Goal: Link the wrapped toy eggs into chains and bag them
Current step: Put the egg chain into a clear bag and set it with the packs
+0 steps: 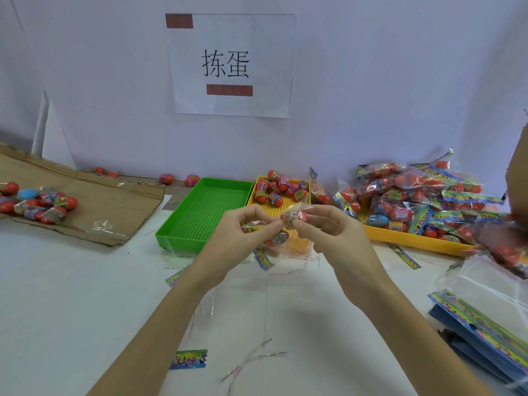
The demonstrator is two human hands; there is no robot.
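Both hands are working close together above the white table [85, 295], just in front of the trays. The right hand [328, 235] is pinching a wrapped egg [294, 217] between thumb and forefinger, holding it up at the level of the fingertips. The left hand [243, 232] is gripping another wrapped egg [253, 226] with curled fingers, its thumb lying nearly against the right hand's egg. More eggs in clear wrap [278, 238] are hanging just under the two hands, between the palms, so the eggs are sitting in a small cluster right where the fingertips are meeting.

Behind the hands, a green tray [183, 232] is standing beside a yellow tray [254, 192], which is holding a pile of loose eggs [278, 187] at its far end. To the right, a second yellow tray [411, 241] is carrying a heap of filled bags [423, 195], well apart from the right hand. At the left, a flattened sheet of cardboard [114, 201] is bearing another group of eggs [37, 202]. A stack of empty printed bags [485, 330] is lying at the right edge of the table, near the right forearm. A small printed label [188, 359] is lying on the table below the left forearm, and a white paper sign [231, 64] is hanging on the wall behind.
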